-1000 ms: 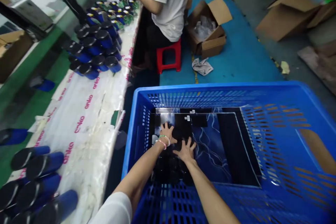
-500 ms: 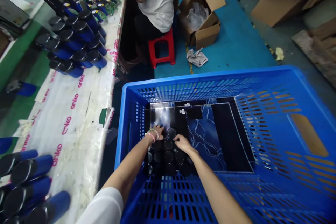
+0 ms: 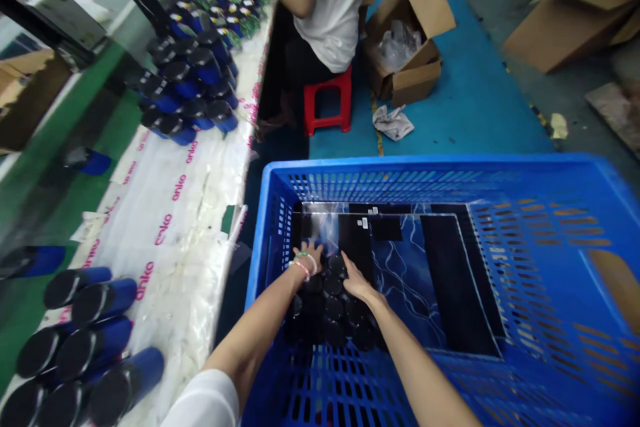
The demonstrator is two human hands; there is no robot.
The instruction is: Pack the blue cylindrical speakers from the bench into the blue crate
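Note:
Both my hands are down inside a blue plastic crate (image 3: 425, 161), at a group of black-topped cylinders (image 3: 334, 308) standing close together. My left hand (image 3: 311, 256), with beaded bracelets at the wrist, has its fingers spread at the far left of the group. On the other side, my right hand (image 3: 354, 279) lies against the right of the farthest cylinder (image 3: 337, 264), its index finger stretched out. Neither palm can be seen. Flat dark printed sheets with a blue lightning pattern (image 3: 400, 267) line the crate floor beside the cylinders.
On the left stands a workbench (image 3: 170, 213) covered in printed plastic, with blue black-topped cylinders (image 3: 103, 320) near and more (image 3: 190, 87) farther off. A person in a white shirt (image 3: 333, 7) sits on a red stool (image 3: 327, 103). An opened cardboard box (image 3: 415, 83) stands behind the crate.
The view has shifted, so the crate and bench appear farther right. My right hand's fingers have straightened along the farthest cylinder; my left hand stays spread at the group's far left.

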